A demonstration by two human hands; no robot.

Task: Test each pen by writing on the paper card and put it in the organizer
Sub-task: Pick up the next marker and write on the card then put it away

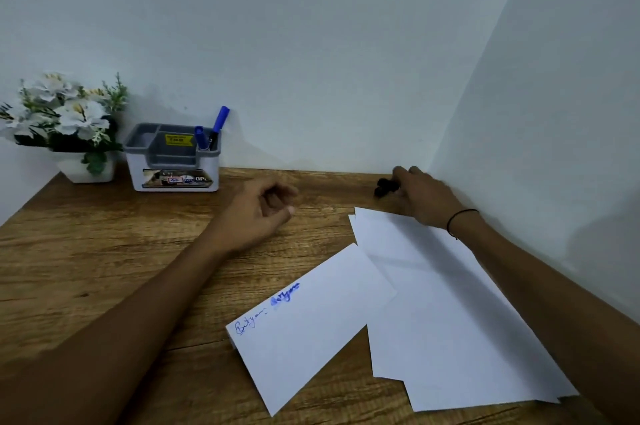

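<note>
By the far wall, right hand reaches black pens.

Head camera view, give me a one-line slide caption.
Right hand reaches for black pens; two blue pens stand in the organizer.

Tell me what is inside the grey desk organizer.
Two blue-capped pens stand in the right rear compartment of the grey plastic organizer, one tilted and taller. A yellow sticker shows on an inner wall. The compartment floors and the pens' lower ends are hidden by the walls.
</note>
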